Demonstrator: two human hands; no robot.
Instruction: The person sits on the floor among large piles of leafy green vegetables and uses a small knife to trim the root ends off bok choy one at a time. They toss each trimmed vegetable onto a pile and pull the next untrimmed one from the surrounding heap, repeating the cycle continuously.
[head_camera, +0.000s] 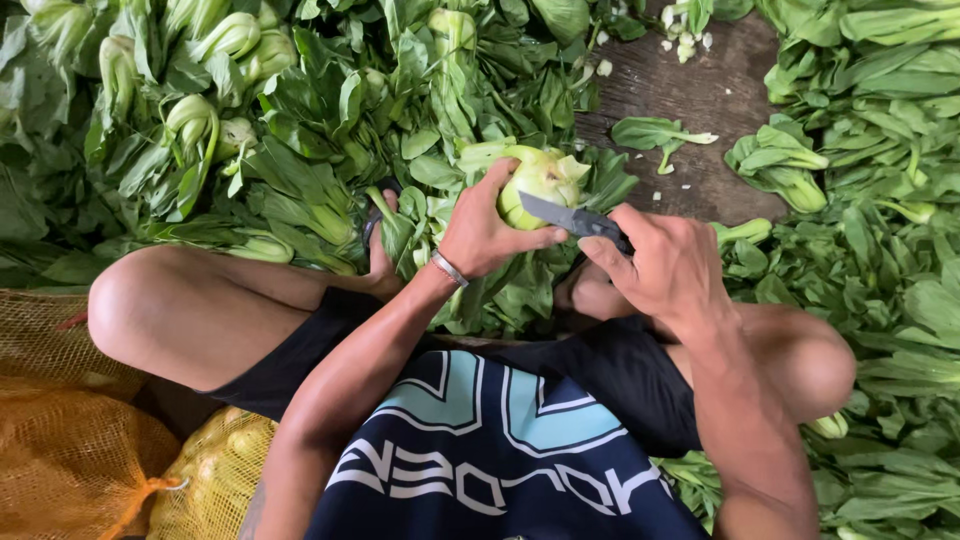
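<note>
My left hand (482, 228) grips a pale green bok choy (545, 180) by its base, its leaves hanging down behind the hand. My right hand (665, 265) is closed on the handle of a knife (572, 217), whose dark blade rests against the cut base of the bok choy. A thin metal bracelet sits on my left wrist. Both hands are held above my crossed legs in dark shorts.
Heaps of leafy bok choy (250, 120) lie to the left and more greens (880, 200) to the right. A patch of dark wooden floor (690, 95) with trimmed scraps shows at top. Orange mesh sacks (70, 450) lie at bottom left.
</note>
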